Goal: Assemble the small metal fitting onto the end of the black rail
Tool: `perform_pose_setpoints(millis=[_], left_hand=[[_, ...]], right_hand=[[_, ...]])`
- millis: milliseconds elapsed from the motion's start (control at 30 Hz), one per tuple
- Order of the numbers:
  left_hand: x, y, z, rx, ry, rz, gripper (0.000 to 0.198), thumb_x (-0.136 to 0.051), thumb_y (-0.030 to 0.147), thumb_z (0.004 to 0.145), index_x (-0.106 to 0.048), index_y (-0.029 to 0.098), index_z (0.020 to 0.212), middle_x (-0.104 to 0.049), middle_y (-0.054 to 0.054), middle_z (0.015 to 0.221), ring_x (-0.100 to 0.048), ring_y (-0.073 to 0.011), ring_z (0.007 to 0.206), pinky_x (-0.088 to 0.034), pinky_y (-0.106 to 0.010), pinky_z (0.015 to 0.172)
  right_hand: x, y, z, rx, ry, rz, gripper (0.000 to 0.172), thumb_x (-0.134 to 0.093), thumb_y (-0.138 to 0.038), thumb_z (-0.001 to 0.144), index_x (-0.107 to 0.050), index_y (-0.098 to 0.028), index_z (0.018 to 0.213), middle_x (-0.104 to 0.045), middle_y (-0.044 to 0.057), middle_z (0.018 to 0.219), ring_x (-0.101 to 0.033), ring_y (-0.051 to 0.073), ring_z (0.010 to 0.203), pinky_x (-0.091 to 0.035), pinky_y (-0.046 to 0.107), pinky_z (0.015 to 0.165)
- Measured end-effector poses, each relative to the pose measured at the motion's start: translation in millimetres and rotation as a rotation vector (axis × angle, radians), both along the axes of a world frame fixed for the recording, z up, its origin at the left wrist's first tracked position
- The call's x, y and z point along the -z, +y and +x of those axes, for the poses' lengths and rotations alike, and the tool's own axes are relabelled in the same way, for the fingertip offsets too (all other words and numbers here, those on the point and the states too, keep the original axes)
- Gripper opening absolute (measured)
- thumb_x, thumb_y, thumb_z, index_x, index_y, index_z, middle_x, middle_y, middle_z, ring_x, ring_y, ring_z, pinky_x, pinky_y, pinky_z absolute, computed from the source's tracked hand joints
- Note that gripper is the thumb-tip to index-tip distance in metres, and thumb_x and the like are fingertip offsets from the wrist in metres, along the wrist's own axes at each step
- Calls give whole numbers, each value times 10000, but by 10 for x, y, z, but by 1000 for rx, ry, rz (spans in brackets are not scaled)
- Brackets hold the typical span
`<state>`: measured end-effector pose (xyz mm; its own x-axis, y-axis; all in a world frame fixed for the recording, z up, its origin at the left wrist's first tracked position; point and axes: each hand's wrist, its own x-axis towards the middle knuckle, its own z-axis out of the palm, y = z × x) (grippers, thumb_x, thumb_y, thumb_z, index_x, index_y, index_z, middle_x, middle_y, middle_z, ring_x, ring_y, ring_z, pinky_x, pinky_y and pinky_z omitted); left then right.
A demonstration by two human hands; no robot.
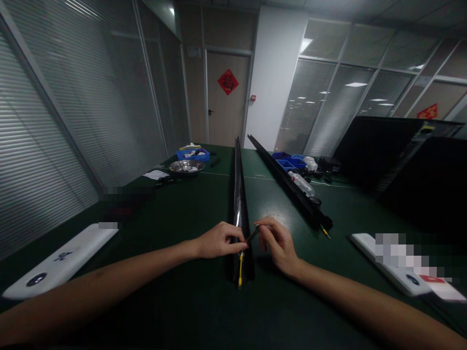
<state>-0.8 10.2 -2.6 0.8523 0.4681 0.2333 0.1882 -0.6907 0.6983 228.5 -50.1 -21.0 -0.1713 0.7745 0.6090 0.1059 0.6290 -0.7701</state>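
Note:
A long black channel-shaped rail lies lengthwise on the green table. Close to its near end, my left hand rests over the rail, thumb and forefinger pinched together; whatever sits between them is hidden. My right hand, just right of the rail, grips a slim metal wrench-like tool between thumb and fingers. The tool slants down toward my left fingertips. A short yellow wire comes out below those fingertips and lies along the rail's near end.
A second black rail lies to the right, with a yellow-green wire at its end. Beyond it are a plastic bottle and blue bins. A metal bowl and blue basket stand back left. White devices flank both sides.

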Motion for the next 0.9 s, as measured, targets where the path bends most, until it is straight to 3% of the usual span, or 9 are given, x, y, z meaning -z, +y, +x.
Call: perform_pose_setpoints(millis=[400, 900], left_hand=[[8, 14, -3, 10, -2, -14, 255, -661, 363, 1008, -759, 133, 961, -668, -23, 857, -525, -92, 637, -352, -188, 569], [-19, -9, 10, -3, 6, -15, 256, -659, 348, 1000, -762, 117, 956, -665, -25, 857, -521, -89, 634, -349, -184, 567]], right_hand=[[-21, -12, 5, -5, -22, 31, 223, -503, -357, 1095, -668, -206, 1086, -558, -7, 819, -520, 82, 511, -424, 229, 483], [-36, -14, 12, 11, -97, 87, 215, -461, -299, 1113, -654, -207, 1100, -524, -34, 735, -506, 98, 524, -432, 250, 551]])
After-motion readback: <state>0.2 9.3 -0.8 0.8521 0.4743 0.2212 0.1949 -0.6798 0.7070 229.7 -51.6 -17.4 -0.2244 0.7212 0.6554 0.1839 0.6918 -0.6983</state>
